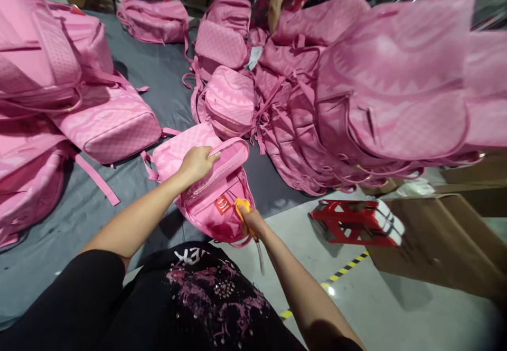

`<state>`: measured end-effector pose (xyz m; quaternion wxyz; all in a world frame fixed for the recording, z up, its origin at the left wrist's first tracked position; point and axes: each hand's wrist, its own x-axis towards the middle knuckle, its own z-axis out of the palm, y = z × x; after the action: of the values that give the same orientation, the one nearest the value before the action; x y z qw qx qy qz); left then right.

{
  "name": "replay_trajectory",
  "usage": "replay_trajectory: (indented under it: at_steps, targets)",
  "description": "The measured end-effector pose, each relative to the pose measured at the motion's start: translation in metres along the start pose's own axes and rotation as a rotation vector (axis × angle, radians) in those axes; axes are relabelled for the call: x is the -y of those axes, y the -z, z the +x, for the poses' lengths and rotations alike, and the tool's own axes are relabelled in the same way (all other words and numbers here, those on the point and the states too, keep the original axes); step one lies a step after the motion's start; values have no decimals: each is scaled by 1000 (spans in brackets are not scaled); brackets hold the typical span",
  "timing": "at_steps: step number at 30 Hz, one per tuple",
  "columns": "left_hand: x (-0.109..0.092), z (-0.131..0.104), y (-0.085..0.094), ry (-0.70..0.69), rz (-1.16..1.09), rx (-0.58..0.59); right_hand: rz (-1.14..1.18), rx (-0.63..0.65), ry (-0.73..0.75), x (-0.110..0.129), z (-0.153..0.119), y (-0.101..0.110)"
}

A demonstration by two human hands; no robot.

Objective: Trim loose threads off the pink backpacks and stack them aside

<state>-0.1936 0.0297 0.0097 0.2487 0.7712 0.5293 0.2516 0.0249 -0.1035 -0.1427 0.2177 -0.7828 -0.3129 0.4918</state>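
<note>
An unzipped pink backpack (166, 158) lies in front of me at the table's edge, with its mouth facing me. My left hand (198, 163) is closed on the raised edge of its opening. A red label (222, 205) shows on the lining inside. My right hand (253, 221) is at the right side of the opening, wrapped round yellow-handled scissors (242, 206). Their metal blades point back toward my body, below the hand. Whether the right fingers also touch the bag, I cannot tell.
Pink backpacks are piled on the left (119, 119), and a large stack (396, 87) leans on the right. Smaller pink bags (229, 97) stand just beyond. Another person's arm (277, 5) shows at the back. A red folding stool (348, 221) and cardboard box (435, 240) are on the floor.
</note>
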Motion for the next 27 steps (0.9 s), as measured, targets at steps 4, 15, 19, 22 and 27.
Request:
replay_trajectory:
  at_steps: [4, 15, 19, 22, 27]
  targets:
    - [-1, 3, -3, -44, -2, 4, 301, 70, 77, -3, 27, -48]
    - [-12, 26, 7, -244, 236, -40, 666, 74, 345, -32, 27, -91]
    - [-21, 28, 1, -295, 296, -12, 675, 85, 319, -26, 28, -89]
    - [-24, 27, -1, -309, 323, 1, 647, 139, 309, -25, 27, -86]
    - [-25, 25, -2, -338, 359, 42, 549, 215, 253, -24, 30, -73]
